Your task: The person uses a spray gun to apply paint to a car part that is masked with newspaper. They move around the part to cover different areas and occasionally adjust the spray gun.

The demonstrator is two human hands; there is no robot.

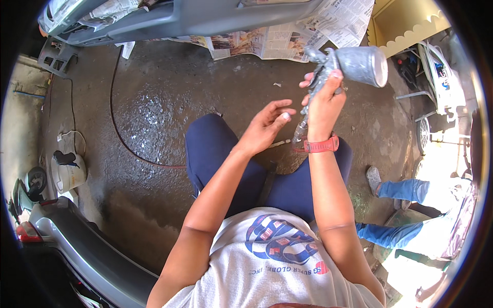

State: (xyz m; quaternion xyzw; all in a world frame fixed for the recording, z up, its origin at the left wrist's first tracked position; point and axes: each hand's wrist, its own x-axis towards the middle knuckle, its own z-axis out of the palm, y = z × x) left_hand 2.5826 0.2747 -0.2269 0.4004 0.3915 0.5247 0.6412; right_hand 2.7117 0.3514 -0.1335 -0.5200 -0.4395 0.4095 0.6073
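Note:
My right hand (326, 102), with a red watch on its wrist, grips a grey, paint-smeared spray gun (322, 65) up in the upper right of the head view. Its cylindrical metal cup (363, 64) lies sideways, pointing right. The gun's handle runs down to a fitting (299, 132) beside that wrist. My left hand (267, 123) is a little left of the gun, its fingers apart and curved, holding nothing. Both arms are over my navy-clad knees.
A grey panel (195, 23) rests over newspapers (246, 43) at the top. A hose (123, 141) crosses the wet concrete floor. A bucket (68, 174) and grey bumper (77, 236) are left. A yellow cabinet (405, 28), white chair (434, 77) and seated person's jeans (390, 233) are right.

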